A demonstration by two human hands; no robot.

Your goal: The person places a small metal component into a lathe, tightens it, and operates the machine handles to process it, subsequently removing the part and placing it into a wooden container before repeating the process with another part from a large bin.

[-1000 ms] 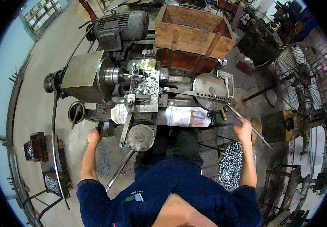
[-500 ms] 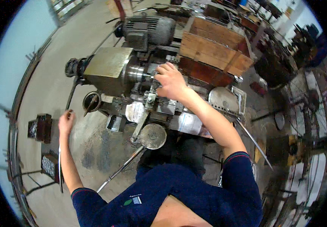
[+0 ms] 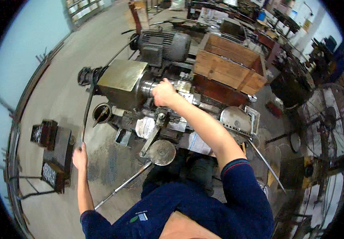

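A lathe-like machine stands before me, with a box-shaped headstock (image 3: 123,77) and a shiny metal spindle nose (image 3: 148,89). My right hand (image 3: 165,94) is at the spindle nose, its fingers closed; whatever they hold is hidden behind the hand. To the left, my left hand (image 3: 80,157) is closed round the lower end of a long dark lever (image 3: 86,113) that runs up beside the headstock. A dark round pot (image 3: 102,113) with a stick in it sits between the lever and the machine. A round metal disc (image 3: 162,152) is nearest my body.
An electric motor (image 3: 164,46) sits behind the headstock. A wooden crate (image 3: 224,69) rests at the back right, above a round metal plate (image 3: 235,118). Small boxes of metal parts (image 3: 52,175) stand at the far left. A slanted metal bar (image 3: 122,186) reaches toward me.
My left hand has moved down and slightly right, now at the lever's lower end. The right hand has shifted left to the spindle nose, its fingers more closed. The whole view has shifted.
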